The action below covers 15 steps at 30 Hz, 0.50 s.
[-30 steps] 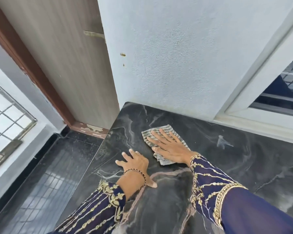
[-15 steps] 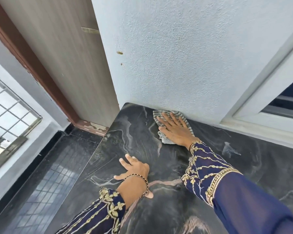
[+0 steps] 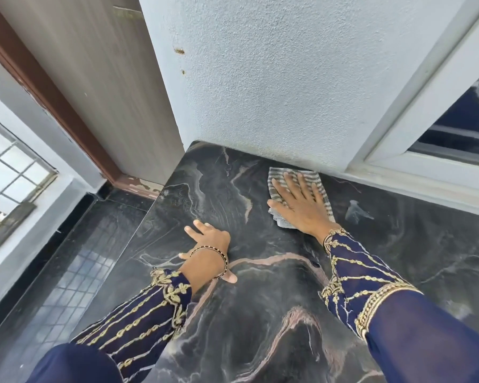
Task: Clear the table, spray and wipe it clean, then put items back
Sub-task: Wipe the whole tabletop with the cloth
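**Flat palm pins striped cloth to far edge of marble table**

Spread flat with straight fingers, the person's right hand (image 3: 299, 208) presses a grey-and-white striped cloth (image 3: 277, 178) onto the dark, veined marble table (image 3: 260, 313). The fingers do not curl around the fabric. The cloth lies at the back of the tabletop, its far edge against the foot of the textured white wall (image 3: 288, 78), with folded corners showing beyond the thumb and under the heel of the hand.

The left hand (image 3: 209, 241) rests palm-down on the bare stone nearer the table's left edge, fingers splayed and holding nothing, well apart from the cloth. A beaded bracelet (image 3: 209, 261) circles that wrist. Both arms wear navy sleeves with gold embroidery.

A pale smudge (image 3: 356, 211) marks the surface just to the right of the cloth. A white window frame (image 3: 426, 128) runs along the wall on the right. To the left of the wall stands a wood-grain door (image 3: 94, 78) in a brown frame, above a glossy dark floor (image 3: 67, 272), and a grilled window (image 3: 9, 172) sits at the far left.
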Each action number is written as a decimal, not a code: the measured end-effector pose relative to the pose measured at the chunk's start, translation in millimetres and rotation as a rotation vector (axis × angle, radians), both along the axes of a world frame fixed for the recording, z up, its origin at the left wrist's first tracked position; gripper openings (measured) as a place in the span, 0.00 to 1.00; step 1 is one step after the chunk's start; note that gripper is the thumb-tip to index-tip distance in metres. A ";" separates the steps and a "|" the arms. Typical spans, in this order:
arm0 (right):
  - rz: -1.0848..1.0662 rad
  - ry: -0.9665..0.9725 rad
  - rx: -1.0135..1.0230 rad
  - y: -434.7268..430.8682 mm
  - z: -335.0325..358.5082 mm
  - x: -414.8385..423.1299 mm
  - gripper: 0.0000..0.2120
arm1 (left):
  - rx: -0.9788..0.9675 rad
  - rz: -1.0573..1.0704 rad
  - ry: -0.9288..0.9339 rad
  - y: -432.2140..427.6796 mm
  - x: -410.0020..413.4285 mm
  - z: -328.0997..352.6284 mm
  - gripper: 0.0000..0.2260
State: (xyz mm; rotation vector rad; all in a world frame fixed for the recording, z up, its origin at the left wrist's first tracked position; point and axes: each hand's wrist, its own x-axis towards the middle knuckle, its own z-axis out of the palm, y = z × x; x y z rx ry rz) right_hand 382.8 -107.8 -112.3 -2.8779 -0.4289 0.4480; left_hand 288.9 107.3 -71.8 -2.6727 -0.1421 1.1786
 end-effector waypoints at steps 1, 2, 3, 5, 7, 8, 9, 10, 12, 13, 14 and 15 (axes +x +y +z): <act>0.010 -0.004 -0.002 3.1 -0.5 -11.5 0.33 | 0.052 -0.027 -0.006 0.4 -1.4 1.8 0.60; 0.018 -0.017 -0.009 5.8 -0.6 -26.4 0.34 | 0.097 -0.062 -0.014 -0.3 -5.0 3.9 0.60; 0.025 -0.031 -0.015 9.5 -0.6 -39.0 0.35 | 0.100 -0.068 -0.026 -0.1 -7.9 5.5 0.60; 0.036 -0.052 -0.012 15.3 -1.5 -69.3 0.35 | -0.090 0.061 -0.103 0.7 -20.2 6.0 0.59; 0.048 -0.066 -0.005 22.0 -4.4 -103.1 0.35 | -0.368 0.178 -0.252 5.4 -40.2 6.1 0.54; 0.059 -0.080 -0.012 25.4 -6.1 -118.7 0.35 | -0.468 0.197 -0.336 7.8 -52.3 5.3 0.48; 0.069 -0.095 -0.025 28.5 -7.3 -139.0 0.35 | -0.530 0.186 -0.410 10.8 -71.8 4.2 0.41; 0.083 -0.111 -0.038 31.6 -8.6 -155.9 0.35 | -0.566 0.163 -0.482 13.0 -89.1 0.5 0.33; 0.114 -0.146 -0.051 36.9 -11.0 -194.7 0.35 | -0.607 0.120 -0.573 17.5 -129.4 -7.3 0.22; 0.132 -0.167 -0.049 39.9 -11.6 -214.0 0.35 | -0.632 0.096 -0.605 19.5 -149.0 -8.9 0.20; 0.147 -0.193 -0.043 42.2 -11.3 -237.0 0.34 | -0.663 0.077 -0.635 21.5 -170.5 -8.6 0.18; 0.164 -0.210 -0.033 45.2 -12.0 -256.1 0.33 | -0.700 0.076 -0.668 24.3 -188.0 -7.3 0.17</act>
